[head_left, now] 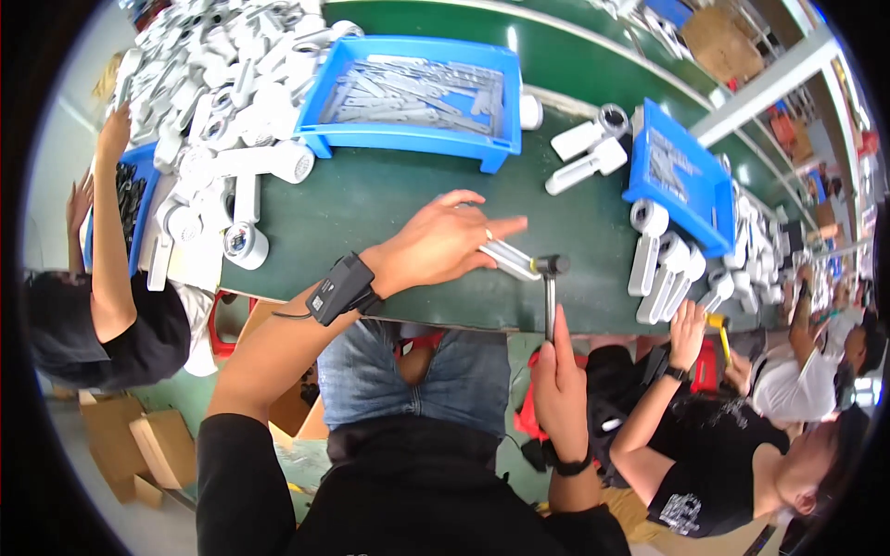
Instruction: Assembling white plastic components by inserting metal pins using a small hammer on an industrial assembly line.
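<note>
My left hand point(431, 243) is low over the green tabletop with its index finger stretched out. Its other fingers hold a white plastic piece point(512, 264) down near the table's front edge. A small hammer point(550, 301) with a black head and a metal shaft is gripped in my right hand point(561, 394), the thumb lying along the handle. The hammer's head is at the right end of the white piece; whether they touch, I cannot tell. A yellowish spot shows on the piece beside the head.
A blue bin point(320, 139) of flat grey strips stands at the far side, with another blue bin point(686, 218) to the right. White plastic housings point(250, 102) are heaped at the left. Co-workers sit on both sides; the right one's hand point(686, 334) is near several white housings point(663, 278).
</note>
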Demonstrator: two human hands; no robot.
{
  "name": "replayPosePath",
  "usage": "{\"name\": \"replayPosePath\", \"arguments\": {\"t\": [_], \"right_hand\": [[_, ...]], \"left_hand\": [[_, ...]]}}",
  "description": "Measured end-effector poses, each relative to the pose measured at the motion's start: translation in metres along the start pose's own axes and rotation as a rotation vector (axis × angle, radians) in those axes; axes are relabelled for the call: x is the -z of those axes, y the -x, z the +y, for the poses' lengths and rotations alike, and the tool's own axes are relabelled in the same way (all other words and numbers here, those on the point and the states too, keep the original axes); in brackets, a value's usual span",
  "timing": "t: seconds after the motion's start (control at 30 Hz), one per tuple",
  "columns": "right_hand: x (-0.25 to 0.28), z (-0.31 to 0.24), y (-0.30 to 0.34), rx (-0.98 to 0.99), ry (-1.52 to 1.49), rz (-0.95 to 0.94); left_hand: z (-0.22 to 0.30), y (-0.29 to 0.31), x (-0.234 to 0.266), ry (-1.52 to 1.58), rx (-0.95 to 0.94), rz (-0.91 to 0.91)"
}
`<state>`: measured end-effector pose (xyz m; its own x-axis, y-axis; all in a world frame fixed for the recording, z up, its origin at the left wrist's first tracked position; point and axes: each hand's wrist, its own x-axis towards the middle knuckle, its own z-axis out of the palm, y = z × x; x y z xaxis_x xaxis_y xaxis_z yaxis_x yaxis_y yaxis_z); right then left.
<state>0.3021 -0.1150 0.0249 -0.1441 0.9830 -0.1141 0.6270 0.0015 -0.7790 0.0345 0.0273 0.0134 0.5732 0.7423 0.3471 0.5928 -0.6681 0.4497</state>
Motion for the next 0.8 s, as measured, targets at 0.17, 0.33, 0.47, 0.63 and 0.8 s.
{"name": "replayPosePath", "arguments": {"t": [0.17, 0.33, 0.47, 0.63, 0.8], "right_hand": [[0.018, -0.022, 0.01, -0.159, -0.531, -0.048], [0.009, -0.023, 0.006, -0.139, -0.749, -0.097], [-0.008, -0.04, -0.002, -0.011, -0.51, -0.105], [-0.019, -0.053, -0.027, 0.085, -0.223, -0.195], [-0.027, -0.077, -0.028, 0.093, -0.107, -0.142]], "left_hand": [[0.009, 0.007, 0.035, -0.07, -0.285, -0.063], [0.01, 0.064, 0.037, 0.004, 0.093, 0.205], [0.041, 0.117, 0.007, 0.016, 0.421, 0.329], [-0.002, 0.12, -0.005, 0.055, 0.293, 0.526], [-0.005, 0.111, 0.004, 0.053, 0.261, 0.483]]}}
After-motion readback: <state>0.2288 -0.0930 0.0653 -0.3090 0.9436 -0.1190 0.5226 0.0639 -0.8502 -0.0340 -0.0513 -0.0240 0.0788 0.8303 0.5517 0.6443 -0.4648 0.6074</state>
